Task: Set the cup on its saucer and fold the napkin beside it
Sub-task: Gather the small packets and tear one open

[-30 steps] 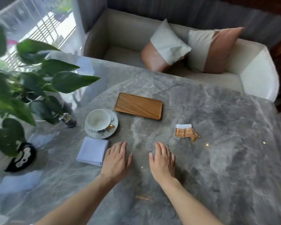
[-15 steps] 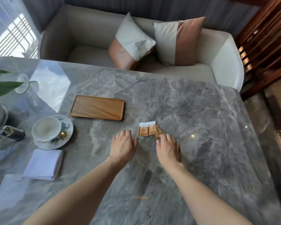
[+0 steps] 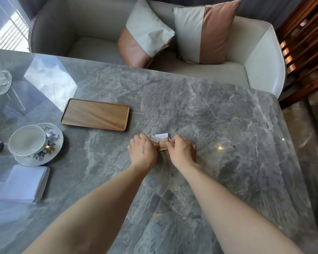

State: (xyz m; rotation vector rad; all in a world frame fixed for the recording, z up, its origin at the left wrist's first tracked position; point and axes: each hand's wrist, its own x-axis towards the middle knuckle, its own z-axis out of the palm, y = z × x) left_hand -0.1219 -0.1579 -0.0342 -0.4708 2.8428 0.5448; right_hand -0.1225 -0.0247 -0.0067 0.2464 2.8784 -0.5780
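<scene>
Across the frame's lower two thirds runs a grey marble table (image 3: 218, 116), veined white, polished enough to mirror window light at its far left. Behind it stands a cream upholstered sofa (image 3: 262, 59) carrying two cushions (image 3: 206, 32), each half pale fabric, half tan leather. On the table, a rectangular wooden tray (image 3: 95, 114) with rounded corners lies flat, grain running lengthwise. Left of it, a white cup (image 3: 27, 140) with a gilt handle sits on its floral-printed saucer (image 3: 53, 140). Just nearer the camera, apart from the saucer, lies a white napkin (image 3: 24, 182), folded into a thick rectangle. Small brown-and-white paper sachets (image 3: 162, 142) lie at table centre.

Compared with half a second earlier, both hands have closed in on the sachets: the left hand (image 3: 142, 151) and right hand (image 3: 181, 151), previously flat and spread just short of them, are now curled and pinching the sachets from either side. The left fingertips touch the leftmost sachet; the right fingertips cover the right edge of the pile. Cup, saucer and napkin are unmoved on the table.

Cup and napkin lie well to the left of both hands, neither touched.
</scene>
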